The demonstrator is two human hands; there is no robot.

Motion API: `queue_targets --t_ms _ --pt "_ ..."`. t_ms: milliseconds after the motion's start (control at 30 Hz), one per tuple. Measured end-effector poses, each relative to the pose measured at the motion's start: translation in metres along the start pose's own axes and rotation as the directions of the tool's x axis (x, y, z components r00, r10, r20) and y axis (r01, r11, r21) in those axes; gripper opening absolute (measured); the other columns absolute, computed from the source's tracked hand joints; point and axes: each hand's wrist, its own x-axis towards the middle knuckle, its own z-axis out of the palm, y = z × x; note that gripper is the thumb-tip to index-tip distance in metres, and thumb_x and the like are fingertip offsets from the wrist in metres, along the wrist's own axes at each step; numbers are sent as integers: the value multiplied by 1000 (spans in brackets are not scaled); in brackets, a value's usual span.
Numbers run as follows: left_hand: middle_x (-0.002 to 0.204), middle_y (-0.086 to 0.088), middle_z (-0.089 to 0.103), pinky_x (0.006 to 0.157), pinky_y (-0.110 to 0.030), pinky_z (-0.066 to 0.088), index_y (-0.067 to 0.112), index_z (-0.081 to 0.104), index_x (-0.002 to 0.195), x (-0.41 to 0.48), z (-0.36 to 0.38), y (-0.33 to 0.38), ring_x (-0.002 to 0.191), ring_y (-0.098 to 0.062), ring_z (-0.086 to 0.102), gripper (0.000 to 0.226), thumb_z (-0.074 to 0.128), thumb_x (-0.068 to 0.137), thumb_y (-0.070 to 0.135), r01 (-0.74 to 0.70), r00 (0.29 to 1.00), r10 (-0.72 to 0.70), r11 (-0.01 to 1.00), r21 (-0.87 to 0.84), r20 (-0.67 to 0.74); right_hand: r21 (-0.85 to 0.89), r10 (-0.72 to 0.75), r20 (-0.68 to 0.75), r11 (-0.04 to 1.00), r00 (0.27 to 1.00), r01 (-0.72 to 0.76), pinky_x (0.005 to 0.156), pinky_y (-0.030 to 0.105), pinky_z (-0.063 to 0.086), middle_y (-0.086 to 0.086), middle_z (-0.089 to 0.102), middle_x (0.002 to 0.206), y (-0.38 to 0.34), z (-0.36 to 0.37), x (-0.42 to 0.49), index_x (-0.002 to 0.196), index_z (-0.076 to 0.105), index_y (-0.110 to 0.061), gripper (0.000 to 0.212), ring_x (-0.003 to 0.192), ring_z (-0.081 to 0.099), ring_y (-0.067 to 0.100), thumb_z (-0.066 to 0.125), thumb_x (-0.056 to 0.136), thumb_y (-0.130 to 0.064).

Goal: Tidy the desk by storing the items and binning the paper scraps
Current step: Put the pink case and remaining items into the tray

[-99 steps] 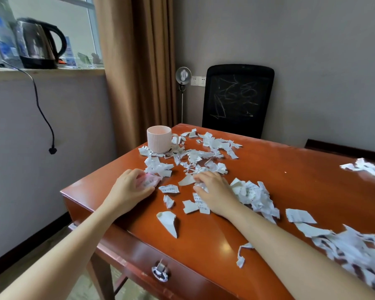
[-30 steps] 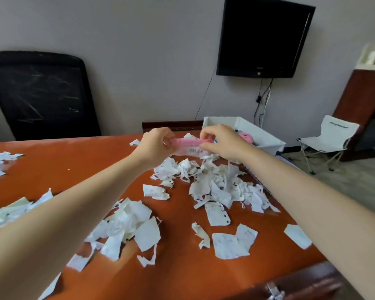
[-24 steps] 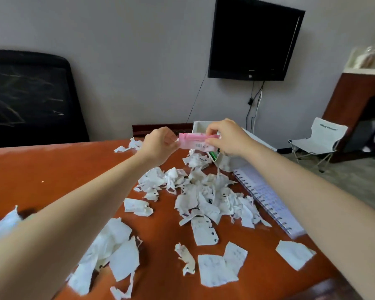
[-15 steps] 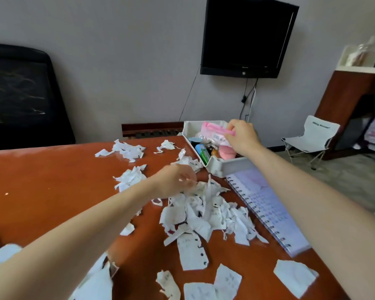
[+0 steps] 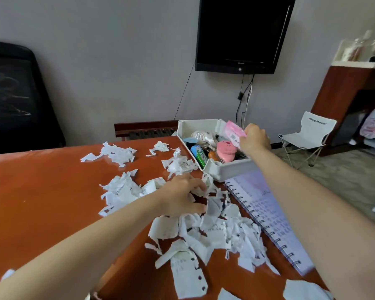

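Scanning counter [image 5: 41, 191]: torn paper scraps [image 5: 214, 232] spread across it, spiral notebook [image 5: 266, 213] along right edge. White storage tray [image 5: 225, 169] at far corner, just beside notebook. My left hand [image 5: 180, 198] is down on scraps, fingers bent; can't tell if gripping. My right hand [image 5: 254, 139] pinches pink packet [image 5: 233, 132] over tray.

- Tabletop [image 5: 41, 191]: glossy reddish-brown.
- Paper scraps [image 5: 214, 230]: white, with dark handwriting.
- Storage tray [image 5: 225, 169], one o'clock: off-white.
- Packet [image 5: 234, 132], at the tray's two o'clock rim: pink, white barcode label.
- Plush toy [image 5: 225, 150]: pink.
- Spiral notebook [image 5: 268, 208], four o'clock: pale lilac, printed rows.
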Motion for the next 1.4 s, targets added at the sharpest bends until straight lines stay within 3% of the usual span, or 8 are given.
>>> queue_targets --t_ms 400,567,800,900,1067,1167,1333,1400 --pt "114 -5 49 83 -28 48 13 63 103 17 7 3 95 -16 48 21 60 82 10 -29 1000 29 1000 9 7 28 113 9 993 994 -113 87 37 43 21 58 121 14 6 6 113 58 -8 27 112 54 39 50 88 -9" --pt "112 0 45 84 -25 42 15 61 94 20 7 -2 99 -14 43 7 59 87 17 -3 1000 2 998 56 10 -106 98 -9 990 995 -99 97 36 35 19 58 124 18 5 6 116 58 -10 29 118 53 35 52 88 -10" --pt "127 -2 48 98 -35 40 13 65 101 15 -13 -16 114 -20 42 25 54 93 33 92 995 -99 966 241 17 -243 106 36 966 994 -94 100 35 27 15 60 123 19 1 0 112 59 -10 29 121 50 30 56 83 -12" --pt "125 -2 50 99 -35 41 14 66 104 9 -23 -21 114 -20 44 23 57 92 30 123 992 -122 977 174 -14 -261 92 38 962 995 -79 97 34 27 15 61 119 21 0 -2 108 61 -13 27 120 49 29 56 82 -11" --pt "107 -4 63 79 -22 47 11 71 101 3 -42 -25 92 -15 56 19 63 88 23 160 987 -160 987 -25 -29 -304 58 32 952 998 -46 98 33 28 14 61 120 24 -4 -2 113 59 -15 28 121 48 29 55 86 -13" --pt "106 -6 68 82 -25 50 13 72 94 3 -50 -25 91 -17 61 12 65 86 18 195 972 -215 961 -194 -89 -320 63 68 947 996 -38 99 34 28 14 60 123 25 -4 0 115 58 -14 28 122 48 29 50 89 -13" --pt "99 -1 61 81 -27 38 13 68 82 5 -63 -16 95 -18 54 11 60 90 15 233 923 -350 840 -490 -159 -239 -81 26 967 996 85 93 35 35 14 61 120 21 -2 0 110 64 -14 25 117 45 34 49 93 -22" --pt "105 -4 62 83 -29 38 9 71 86 9 -65 -11 99 -20 53 14 59 91 16 205 925 -347 798 -566 -155 -82 -176 12 981 984 176 88 35 41 13 65 109 14 1 -1 100 67 -12 21 109 52 34 48 92 -17"
